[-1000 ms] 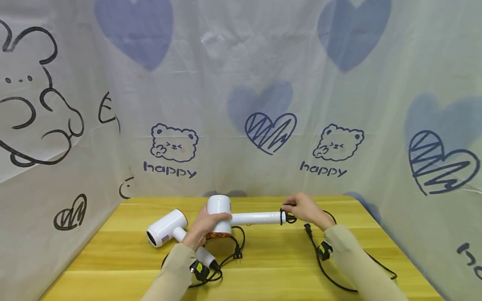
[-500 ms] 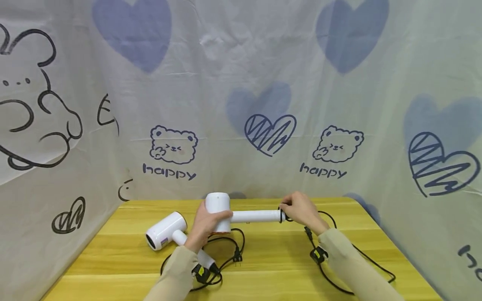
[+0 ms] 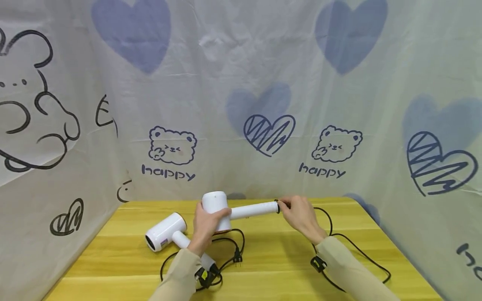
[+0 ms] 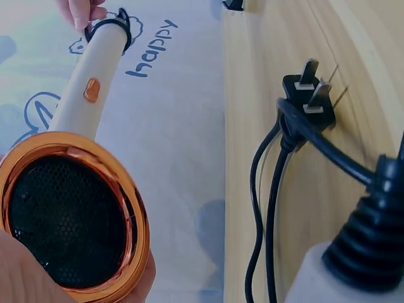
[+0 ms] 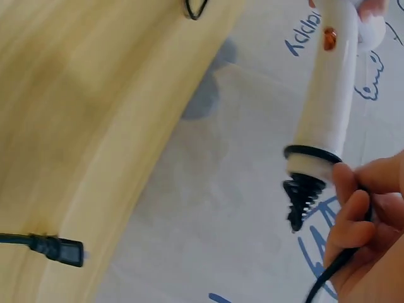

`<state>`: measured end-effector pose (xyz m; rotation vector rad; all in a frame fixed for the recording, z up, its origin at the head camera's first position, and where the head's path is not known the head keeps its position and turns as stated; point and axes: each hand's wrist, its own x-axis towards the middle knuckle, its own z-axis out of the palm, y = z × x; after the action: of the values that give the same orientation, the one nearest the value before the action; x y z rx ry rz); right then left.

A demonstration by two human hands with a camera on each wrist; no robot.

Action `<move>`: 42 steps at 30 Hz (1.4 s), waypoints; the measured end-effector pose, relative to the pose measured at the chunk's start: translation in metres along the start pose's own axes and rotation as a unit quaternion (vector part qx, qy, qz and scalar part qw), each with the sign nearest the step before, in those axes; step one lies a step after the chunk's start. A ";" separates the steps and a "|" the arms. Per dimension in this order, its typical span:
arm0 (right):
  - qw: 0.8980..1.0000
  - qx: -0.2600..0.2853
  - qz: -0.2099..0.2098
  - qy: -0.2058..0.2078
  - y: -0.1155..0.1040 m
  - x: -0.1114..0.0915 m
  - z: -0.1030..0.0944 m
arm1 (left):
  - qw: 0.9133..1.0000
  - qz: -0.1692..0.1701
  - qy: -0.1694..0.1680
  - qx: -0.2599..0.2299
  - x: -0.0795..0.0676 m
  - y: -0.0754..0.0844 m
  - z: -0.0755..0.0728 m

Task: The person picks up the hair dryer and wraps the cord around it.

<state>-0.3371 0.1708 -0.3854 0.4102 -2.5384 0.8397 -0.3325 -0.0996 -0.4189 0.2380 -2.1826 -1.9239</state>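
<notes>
My left hand [image 3: 203, 228] grips the barrel of a white hair dryer [image 3: 214, 202], held up over the table. The dryer's handle points right, tilted slightly up. In the left wrist view its copper-coloured rim [image 4: 140, 208] surrounds a dark mesh, and an orange button [image 4: 91, 90] sits on the handle. A loop of black cord [image 5: 312, 151] circles the handle's end, just above the ribbed black sleeve [image 5: 306, 196]. Beside that end my right hand [image 3: 301, 215] pinches the cord, its fingers curled round it in the right wrist view.
A second white hair dryer [image 3: 165, 230] lies on the wooden table [image 3: 271, 276] at the left, partly behind my left forearm. Its cord and two-pin plug [image 3: 237, 256] lie nearby. The held dryer's cord [image 3: 361, 251] trails on the right, with another plug [image 5: 60, 250] there.
The handle's end has swung up, and the dryer has shifted slightly left. My right hand has moved a little left with the cord, turning over the handle's end.
</notes>
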 end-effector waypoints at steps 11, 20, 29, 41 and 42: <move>0.993 0.052 -0.105 0.008 0.012 -0.014 0.013 | 0.996 -0.040 0.027 -0.080 0.001 -0.008 0.002; 0.989 0.127 -0.052 -0.061 0.025 -0.012 0.007 | 0.981 -0.109 0.010 -0.161 0.004 -0.010 -0.001; 0.942 0.283 0.024 -0.177 0.048 0.004 0.000 | 0.967 -0.140 -0.002 -0.215 0.008 -0.009 0.000; 0.975 0.108 0.124 -0.148 0.072 0.008 -0.006 | 0.966 -0.137 -0.108 -0.191 0.012 -0.006 -0.007; 0.976 0.098 0.124 -0.147 0.071 0.009 -0.006 | 0.964 -0.139 -0.125 -0.192 0.011 -0.007 -0.008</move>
<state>-0.3718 0.2277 -0.4116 0.2999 -2.8293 1.2098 -0.3416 -0.1109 -0.4246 0.2560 -1.9389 -2.6129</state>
